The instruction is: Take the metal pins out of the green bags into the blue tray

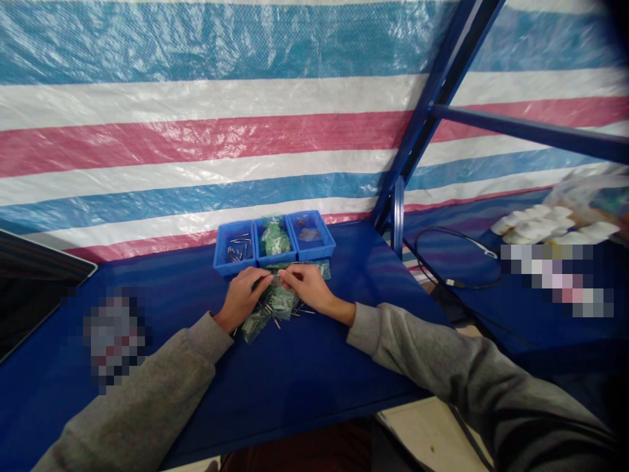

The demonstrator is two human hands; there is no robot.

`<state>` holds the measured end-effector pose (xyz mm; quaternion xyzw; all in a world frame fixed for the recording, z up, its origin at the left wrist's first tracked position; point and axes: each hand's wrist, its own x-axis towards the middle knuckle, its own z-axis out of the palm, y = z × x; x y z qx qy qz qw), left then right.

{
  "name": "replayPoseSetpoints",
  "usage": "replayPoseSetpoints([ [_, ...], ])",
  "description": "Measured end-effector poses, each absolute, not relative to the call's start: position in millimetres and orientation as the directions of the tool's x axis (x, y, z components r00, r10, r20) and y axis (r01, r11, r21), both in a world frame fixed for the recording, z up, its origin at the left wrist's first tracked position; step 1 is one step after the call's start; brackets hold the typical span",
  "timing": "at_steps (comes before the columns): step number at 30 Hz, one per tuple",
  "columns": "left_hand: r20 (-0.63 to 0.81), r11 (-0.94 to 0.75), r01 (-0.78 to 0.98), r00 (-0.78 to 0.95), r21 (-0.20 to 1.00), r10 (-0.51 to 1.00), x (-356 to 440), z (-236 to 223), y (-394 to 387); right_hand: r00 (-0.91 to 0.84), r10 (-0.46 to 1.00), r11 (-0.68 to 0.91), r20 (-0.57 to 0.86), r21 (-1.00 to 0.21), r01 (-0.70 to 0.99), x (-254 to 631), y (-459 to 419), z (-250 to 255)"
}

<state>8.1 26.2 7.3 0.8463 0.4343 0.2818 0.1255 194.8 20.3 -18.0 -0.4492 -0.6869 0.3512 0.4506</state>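
Observation:
My left hand (243,293) and my right hand (309,285) meet over a pile of small clear-green plastic bags (275,303) on a blue table (304,367). The fingers of both hands are pinched together at one small bag between them. Thin metal pins (299,312) lie loose beside the pile. Just behind the hands stand three small blue bins: the left bin (233,248) holds metal pins, the middle bin (275,241) holds green bags, the right bin (310,235) holds a few dark parts.
A striped red, white and blue tarp (196,131) hangs behind the table. A blue metal frame post (398,216) stands at right, with a black cable (457,262) and white rolls (540,223) on a second blue table. A dark flat panel (29,288) sits at left.

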Motion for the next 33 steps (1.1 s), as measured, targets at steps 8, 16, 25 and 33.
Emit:
replayPoseSetpoints([
  [8,0.387,-0.604,0.661,0.466,0.446,0.796,8.1,6.6,26.7,-0.199,0.935,0.344,0.295,-0.891,0.297,194.7,19.1,-15.9],
  [16,0.384,-0.603,0.656,0.467,0.453,0.797,7.0,5.6,27.3,-0.183,0.927,0.369,0.328,-0.887,0.278,194.8,18.6,-14.4],
  [25,0.387,-0.594,0.652,0.453,0.471,0.803,8.1,8.1,24.5,-0.199,0.924,0.372,0.326,-0.886,0.277,194.8,20.6,-18.6],
  [33,0.539,-0.677,0.542,0.417,0.499,0.732,6.9,16.7,15.3,-0.264,0.905,0.410,0.333,-0.848,0.336,195.9,18.3,-12.1],
])
